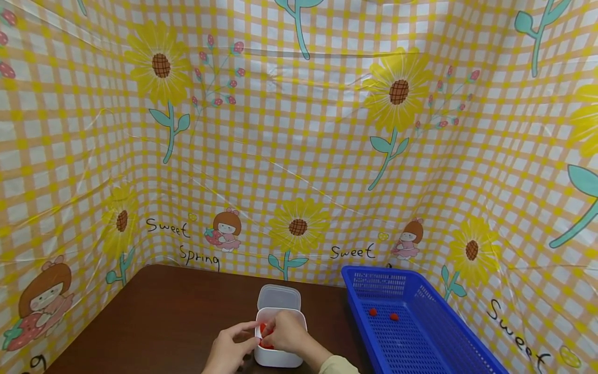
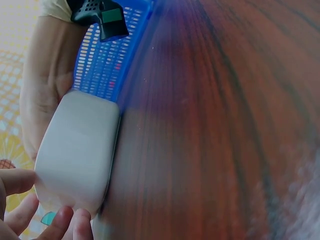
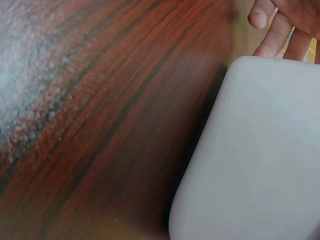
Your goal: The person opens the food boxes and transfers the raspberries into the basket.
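Cloth (image 1: 289, 171) in a yellow and tan check, printed with sunflowers, dolls, strawberries and the words "Sweet" and "Spring", stands around a dark brown table (image 1: 177, 311). From the left, the left hand (image 1: 230, 347) reaches to the near left side of a white container (image 1: 280, 358), thumb and forefinger spread with a gap between them, fingertips at the wall and rim. The container sits on the table, upright and uncovered, with red pieces (image 1: 267, 345) inside; its pale lid (image 1: 279, 297) is at the far edge — whether joined there, I cannot tell. From the right, the right hand (image 1: 290, 332) bends down over the opening, fingers inside among the red pieces; whether they pinch one cannot be told, since the tips are hidden. A pale sleeve (image 1: 338, 365) covers that wrist. Farther right stands a long blue basket (image 1: 411, 345) with slotted walls — two small red objects (image 1: 394, 317) lie on its floor, a little apart.
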A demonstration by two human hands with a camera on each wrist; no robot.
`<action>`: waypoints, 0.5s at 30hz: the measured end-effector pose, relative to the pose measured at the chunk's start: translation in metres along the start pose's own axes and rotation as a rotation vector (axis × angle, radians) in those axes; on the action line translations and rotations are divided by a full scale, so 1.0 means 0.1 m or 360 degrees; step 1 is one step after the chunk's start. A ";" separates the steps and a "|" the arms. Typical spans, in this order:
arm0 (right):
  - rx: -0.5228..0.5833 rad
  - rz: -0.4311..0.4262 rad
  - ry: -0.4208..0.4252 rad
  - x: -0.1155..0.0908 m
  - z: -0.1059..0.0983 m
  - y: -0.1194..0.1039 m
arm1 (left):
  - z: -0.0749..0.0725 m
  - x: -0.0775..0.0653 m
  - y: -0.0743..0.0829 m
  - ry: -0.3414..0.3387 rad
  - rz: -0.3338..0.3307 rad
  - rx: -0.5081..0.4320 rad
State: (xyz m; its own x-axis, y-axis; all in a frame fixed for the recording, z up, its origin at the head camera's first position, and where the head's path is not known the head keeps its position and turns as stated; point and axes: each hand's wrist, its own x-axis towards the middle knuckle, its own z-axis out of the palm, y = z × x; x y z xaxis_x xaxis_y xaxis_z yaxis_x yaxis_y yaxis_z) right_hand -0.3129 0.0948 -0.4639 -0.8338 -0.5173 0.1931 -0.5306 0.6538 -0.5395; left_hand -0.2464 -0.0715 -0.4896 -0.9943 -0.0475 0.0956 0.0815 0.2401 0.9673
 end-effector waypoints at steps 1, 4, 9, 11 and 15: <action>-0.0001 0.0008 0.0000 0.00 0.00 0.00 | 0.00 0.00 0.00 0.0000 -0.0003 0.0000; -0.0001 0.0033 -0.0002 -0.01 -0.01 -0.01 | 0.00 0.01 0.00 0.0000 -0.0021 0.0003; 0.0045 0.0022 -0.0014 -0.01 -0.01 -0.01 | -0.01 0.01 0.00 0.0003 -0.0032 0.0016; 0.0065 0.0018 -0.0015 -0.01 0.00 -0.01 | -0.01 0.01 0.00 0.0004 -0.0034 0.0021; 0.0081 0.0011 -0.0013 -0.01 0.00 0.00 | -0.01 0.01 0.00 0.0000 -0.0041 0.0023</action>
State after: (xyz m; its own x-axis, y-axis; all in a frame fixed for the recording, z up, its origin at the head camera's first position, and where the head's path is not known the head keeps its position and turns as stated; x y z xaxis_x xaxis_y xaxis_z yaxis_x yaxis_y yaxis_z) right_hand -0.3121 0.0952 -0.4646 -0.8361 -0.5173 0.1828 -0.5161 0.6286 -0.5817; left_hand -0.2476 -0.0726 -0.4891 -0.9960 -0.0538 0.0709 0.0551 0.2526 0.9660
